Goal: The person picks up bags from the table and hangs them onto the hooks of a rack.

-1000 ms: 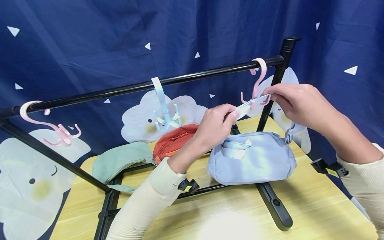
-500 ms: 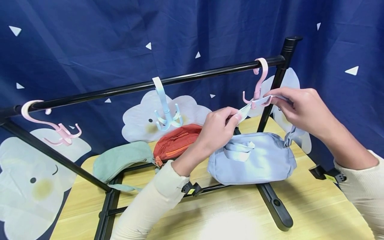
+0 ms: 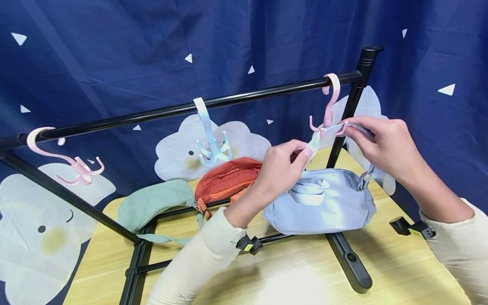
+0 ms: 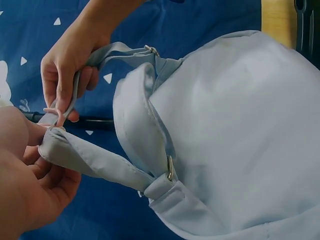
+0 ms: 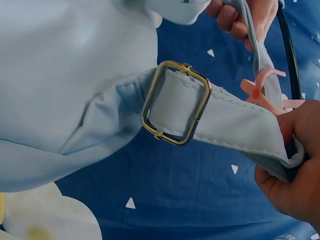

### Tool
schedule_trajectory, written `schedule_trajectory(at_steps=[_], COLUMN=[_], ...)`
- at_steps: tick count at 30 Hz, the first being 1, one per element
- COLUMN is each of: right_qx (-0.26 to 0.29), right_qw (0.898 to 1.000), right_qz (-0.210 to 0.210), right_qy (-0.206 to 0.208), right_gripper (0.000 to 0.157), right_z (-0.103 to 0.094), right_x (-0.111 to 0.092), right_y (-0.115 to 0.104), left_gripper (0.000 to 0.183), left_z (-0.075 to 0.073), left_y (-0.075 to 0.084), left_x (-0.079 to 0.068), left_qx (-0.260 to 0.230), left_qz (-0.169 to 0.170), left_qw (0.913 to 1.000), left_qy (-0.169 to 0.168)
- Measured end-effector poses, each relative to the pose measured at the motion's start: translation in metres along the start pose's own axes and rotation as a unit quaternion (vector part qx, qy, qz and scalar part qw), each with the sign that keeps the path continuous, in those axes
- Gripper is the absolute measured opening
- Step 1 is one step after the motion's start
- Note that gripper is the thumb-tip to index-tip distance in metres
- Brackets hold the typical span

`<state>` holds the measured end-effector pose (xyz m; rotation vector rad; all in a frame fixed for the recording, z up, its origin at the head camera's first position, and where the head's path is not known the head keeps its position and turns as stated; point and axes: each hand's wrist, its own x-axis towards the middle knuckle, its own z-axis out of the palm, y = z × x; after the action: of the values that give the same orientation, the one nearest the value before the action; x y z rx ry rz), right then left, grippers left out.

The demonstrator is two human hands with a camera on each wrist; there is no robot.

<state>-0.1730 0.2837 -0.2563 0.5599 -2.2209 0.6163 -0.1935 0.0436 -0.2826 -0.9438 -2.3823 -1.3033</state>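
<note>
So the table [image 3: 400, 271] has a black rack [image 3: 259, 95] standing on it, and the blue bag [image 3: 335, 209] is low over its right foot; can't tell from here if the table takes its weight. Looks light and squishy, soft cloth that'd slump if you grabbed the body, nothing fragile. Smaller green bag [image 3: 156, 203] and red bag [image 3: 225, 180] lie off to the left. Left hand [image 3: 282, 165] pinches one stretch of the strap [image 3: 331, 128], right hand [image 3: 386, 142] grips another, with the pink hook [image 3: 328, 113] in between. The strap's where I'd hold it too: flat, bendy, probably not slippery, might twist. Smallest is the metal buckle [image 5: 200, 111], about the only stiff bit.
</note>
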Motion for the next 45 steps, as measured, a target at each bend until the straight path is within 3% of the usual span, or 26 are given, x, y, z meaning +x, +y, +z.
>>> schedule_trajectory(at_steps=[6, 15, 22, 45], right_qx=[0.005, -0.001, -0.032, -0.030], right_qw=[1.000, 0.999, 0.997, 0.998], right_qz=[0.019, -0.001, -0.026, 0.020], right_qy=[0.015, 0.054, 0.058, 0.059], right_gripper=[0.020, 0.026, 0.028, 0.029], right_z=[0.003, 0.011, 0.012, 0.011], right_x=[-0.005, -0.013, -0.017, -0.020], right_y=[-0.004, -0.002, -0.002, -0.003], left_gripper=[0.020, 0.020, 0.021, 0.018], left_z=[0.005, 0.011, 0.017, 0.032], left_y=[0.000, 0.005, 0.007, 0.013], left_x=[-0.001, -0.002, -0.003, 0.001], left_qx=[0.005, 0.008, 0.005, 0.021], left_qz=[-0.011, -0.012, -0.014, 0.004], left_qw=[0.9999, 0.9998, 0.9998, 0.9994], left_qy=[0.005, 0.011, 0.011, 0.026])
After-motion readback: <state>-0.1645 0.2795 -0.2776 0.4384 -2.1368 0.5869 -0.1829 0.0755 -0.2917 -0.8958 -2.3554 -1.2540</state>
